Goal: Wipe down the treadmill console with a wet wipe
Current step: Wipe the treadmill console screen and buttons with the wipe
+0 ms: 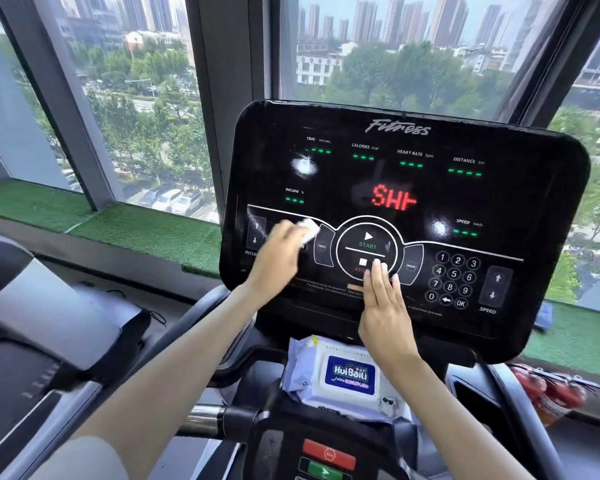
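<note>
Wet wipe: white wad pressed on console face near left edge, between incline arrows and PROG key. Left hand grips it, fingers curled over wad; blurred.

Judgement: step is wiping lower-left panel. Best done with flat overlapping strokes, light pressure over keys so nothing triggers.

Right hand flat, fingers straight and together, tips on STOP zone at lower centre, holding nothing, likely bracing.

Wipe pack just below console bottom edge.

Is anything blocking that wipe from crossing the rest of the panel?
Yes. The left hand holds the wet wipe at the left side of the console; the right hand lies flat over the stop button in the middle, in the wipe's way rightward.
</note>
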Available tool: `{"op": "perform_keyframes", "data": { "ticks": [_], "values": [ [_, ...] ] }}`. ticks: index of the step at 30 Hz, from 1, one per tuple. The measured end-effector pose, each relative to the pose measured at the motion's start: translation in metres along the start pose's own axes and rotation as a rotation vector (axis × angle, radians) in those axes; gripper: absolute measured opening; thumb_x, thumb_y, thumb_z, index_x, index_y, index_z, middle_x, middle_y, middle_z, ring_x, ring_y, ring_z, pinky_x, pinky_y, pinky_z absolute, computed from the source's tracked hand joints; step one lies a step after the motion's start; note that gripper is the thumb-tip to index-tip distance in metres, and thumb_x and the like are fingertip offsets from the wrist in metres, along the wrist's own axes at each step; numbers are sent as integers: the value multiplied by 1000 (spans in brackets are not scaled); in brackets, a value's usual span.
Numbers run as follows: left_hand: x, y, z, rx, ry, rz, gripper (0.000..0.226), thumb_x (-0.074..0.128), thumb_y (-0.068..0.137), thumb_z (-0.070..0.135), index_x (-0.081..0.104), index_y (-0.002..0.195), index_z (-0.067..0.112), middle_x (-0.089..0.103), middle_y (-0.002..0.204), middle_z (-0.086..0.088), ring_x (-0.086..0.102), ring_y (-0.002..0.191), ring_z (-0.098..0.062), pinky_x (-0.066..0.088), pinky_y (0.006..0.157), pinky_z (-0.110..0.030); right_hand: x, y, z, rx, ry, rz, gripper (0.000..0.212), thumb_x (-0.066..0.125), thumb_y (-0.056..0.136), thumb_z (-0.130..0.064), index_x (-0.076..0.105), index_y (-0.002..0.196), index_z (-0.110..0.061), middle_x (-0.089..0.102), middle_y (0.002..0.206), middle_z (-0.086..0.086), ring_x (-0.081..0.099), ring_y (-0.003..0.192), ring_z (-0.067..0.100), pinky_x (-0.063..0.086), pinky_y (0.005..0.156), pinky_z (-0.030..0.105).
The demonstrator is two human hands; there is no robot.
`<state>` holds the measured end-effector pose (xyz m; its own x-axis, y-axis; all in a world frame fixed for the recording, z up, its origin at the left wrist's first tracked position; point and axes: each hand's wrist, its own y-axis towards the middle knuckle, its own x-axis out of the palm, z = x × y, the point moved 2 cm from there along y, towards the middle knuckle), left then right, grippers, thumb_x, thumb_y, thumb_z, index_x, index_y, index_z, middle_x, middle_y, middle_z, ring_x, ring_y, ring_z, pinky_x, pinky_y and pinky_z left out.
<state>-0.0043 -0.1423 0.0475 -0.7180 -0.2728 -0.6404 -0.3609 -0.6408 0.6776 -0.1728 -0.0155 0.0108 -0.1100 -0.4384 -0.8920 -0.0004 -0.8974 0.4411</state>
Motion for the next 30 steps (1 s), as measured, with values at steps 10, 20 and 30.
{"op": "perform_keyframes", "data": {
  "ticks": [10, 20, 30],
  "values": [
    [1, -23, -6, -115, -28, 12, 26, 48, 86, -8, 55, 108, 4, 51, 102, -11, 49, 88, -18, 47, 76, -32, 8, -2, 3, -27, -1, 49, 61, 29, 75, 5, 31, 134, 16, 28, 144, 33, 23, 136, 42, 20, 109, 53],
    [4, -27, -8, -24, -31, -79, 26, 49, 86, -8, 53, 108, 5, 49, 102, -9, 48, 90, -17, 47, 79, -33, 6, -1, 1, -19, -15, 24, 75, 53, 64, 9, 31, 135, 17, 27, 145, 33, 21, 137, 42, 19, 110, 50],
    [33, -13, 38, 245, 38, -76, 35, 52, 85, -7, 52, 115, 10, 51, 102, -4, 50, 93, -18, 49, 81, -26, -5, -3, 12, -45, 112, 27, 75, 56, 61, 13, 39, 134, 11, 32, 146, 23, 29, 137, 32, 22, 114, 45]
  ]
}}
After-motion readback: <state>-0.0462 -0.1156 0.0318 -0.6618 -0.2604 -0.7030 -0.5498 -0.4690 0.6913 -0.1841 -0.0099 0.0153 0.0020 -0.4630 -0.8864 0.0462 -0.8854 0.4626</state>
